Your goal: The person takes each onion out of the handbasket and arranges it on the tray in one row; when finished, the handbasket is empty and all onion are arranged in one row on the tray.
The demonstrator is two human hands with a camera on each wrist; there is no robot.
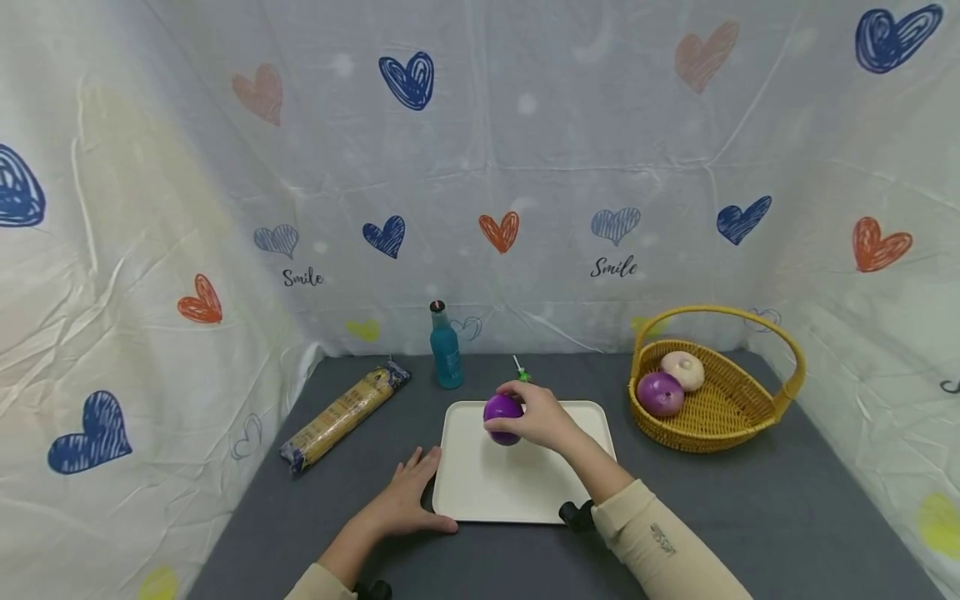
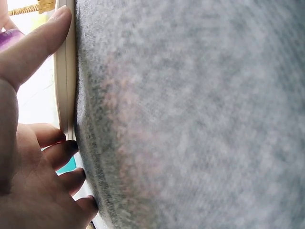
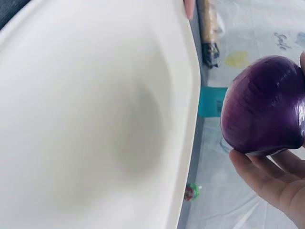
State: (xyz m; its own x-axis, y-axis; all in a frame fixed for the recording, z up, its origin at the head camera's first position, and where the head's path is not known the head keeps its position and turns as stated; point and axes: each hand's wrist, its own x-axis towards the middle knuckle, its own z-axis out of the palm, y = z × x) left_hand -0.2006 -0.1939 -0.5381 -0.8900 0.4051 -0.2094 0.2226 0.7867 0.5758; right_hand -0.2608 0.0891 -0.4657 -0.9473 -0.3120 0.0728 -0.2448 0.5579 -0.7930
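Note:
A purple onion [image 1: 502,419] is pinched between the thumb and fingers of my right hand [image 1: 537,417], over the cream tray [image 1: 480,492]. The right wrist view shows the onion [image 3: 264,106] apart from the tray [image 3: 86,109], with a shadow on the tray below it. My left hand [image 1: 408,497] rests at the tray's left edge, thumb and fingers spread. In the left wrist view its thumb [image 2: 35,50] lies along the tray's rim [image 2: 66,90], with the fingertips near the tabletop.
To the right stands a yellow wicker basket [image 1: 701,439] with a purple onion [image 1: 660,394] and a pale onion-like bulb [image 1: 682,370]. Behind the tray are a blue bottle [image 1: 447,350] and a small green-wrapped item with a white stick [image 1: 522,374]. A pasta packet [image 1: 345,415] lies left.

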